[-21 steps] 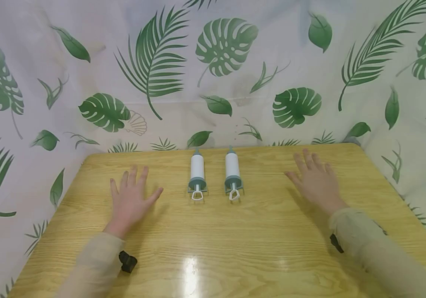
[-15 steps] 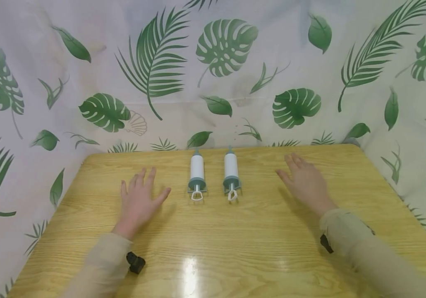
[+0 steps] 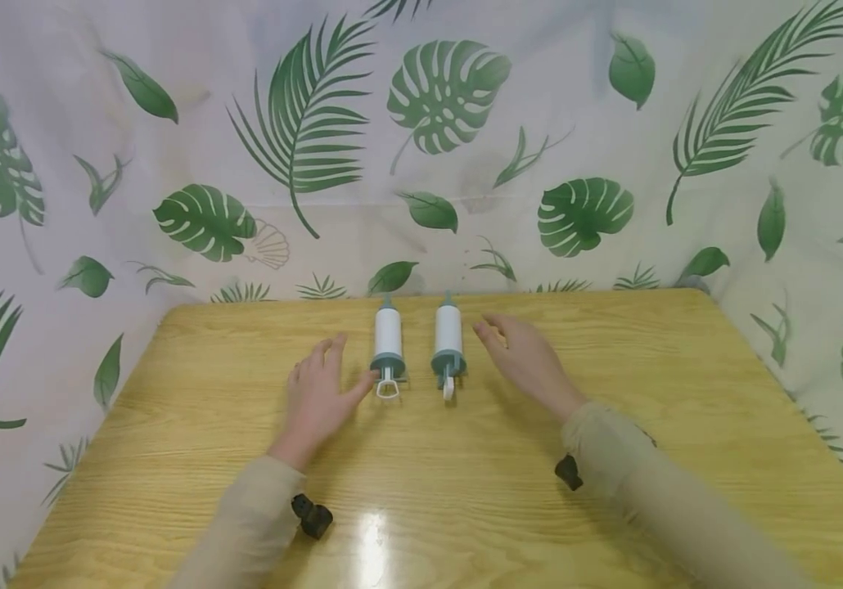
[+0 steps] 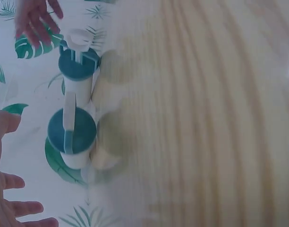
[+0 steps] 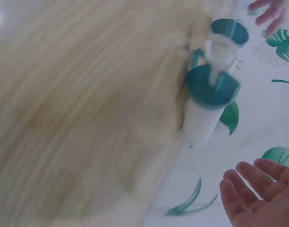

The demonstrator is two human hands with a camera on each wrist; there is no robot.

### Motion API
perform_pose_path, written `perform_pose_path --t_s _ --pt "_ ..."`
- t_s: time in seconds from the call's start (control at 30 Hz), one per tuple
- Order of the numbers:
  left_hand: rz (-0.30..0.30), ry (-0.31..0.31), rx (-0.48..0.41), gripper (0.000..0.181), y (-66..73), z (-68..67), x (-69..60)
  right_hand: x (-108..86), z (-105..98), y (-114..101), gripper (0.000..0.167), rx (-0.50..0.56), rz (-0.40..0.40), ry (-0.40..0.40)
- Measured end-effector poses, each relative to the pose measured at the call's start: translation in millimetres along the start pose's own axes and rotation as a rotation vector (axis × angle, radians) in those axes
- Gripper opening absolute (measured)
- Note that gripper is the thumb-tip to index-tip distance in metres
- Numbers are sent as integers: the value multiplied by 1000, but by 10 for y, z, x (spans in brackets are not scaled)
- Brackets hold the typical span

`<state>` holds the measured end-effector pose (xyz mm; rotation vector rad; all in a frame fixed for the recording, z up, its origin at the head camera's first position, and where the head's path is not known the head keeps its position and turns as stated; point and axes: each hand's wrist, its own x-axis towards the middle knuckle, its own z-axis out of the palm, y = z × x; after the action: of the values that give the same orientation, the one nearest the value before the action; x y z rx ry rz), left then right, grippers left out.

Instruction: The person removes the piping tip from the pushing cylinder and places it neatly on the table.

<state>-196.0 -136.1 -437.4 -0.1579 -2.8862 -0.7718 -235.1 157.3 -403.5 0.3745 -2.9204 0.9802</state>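
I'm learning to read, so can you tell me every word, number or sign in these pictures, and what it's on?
There are none I can read.
Left white tube, right white tube: no lettering visible.
Backdrop: just printed leaves and a shell outline.
Table: only wood grain.
Black gadgets at the sleeves: too small to tell.

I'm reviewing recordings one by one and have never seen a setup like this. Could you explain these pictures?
There is no machine, just a person's bare left hand and right hand. The widest picture is taken from the head, looking forward and down; the two closer, sideways-looking ones are taken from each wrist. On the wooden table lie two syringe-like objects, white with teal ends: a left tube and a right tube. Behind is a leaf-printed sheet. Each hand is beside the tube on its own side; neither tube is held.
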Motion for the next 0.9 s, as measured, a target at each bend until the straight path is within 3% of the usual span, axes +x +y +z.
perform_pose_path --t_s 0.1,0.23,0.43,0.6,0.9 --pt "-4 -6 -22 80 82 55 34 123 80 -155 58 118 -19 -8" --pt "-16 -8 -60 79 183 112 94 278 165 -330 55 198 -40 -40" --pt "-30 20 -92 78 282 221 232 540 301 -492 54 432 37 -149" --pt "-74 -2 -70 81 332 336 369 785 456 -577 52 646 98 -197" --pt "-147 -48 -16 91 389 418 502 1026 631 -641 62 718 242 -222"
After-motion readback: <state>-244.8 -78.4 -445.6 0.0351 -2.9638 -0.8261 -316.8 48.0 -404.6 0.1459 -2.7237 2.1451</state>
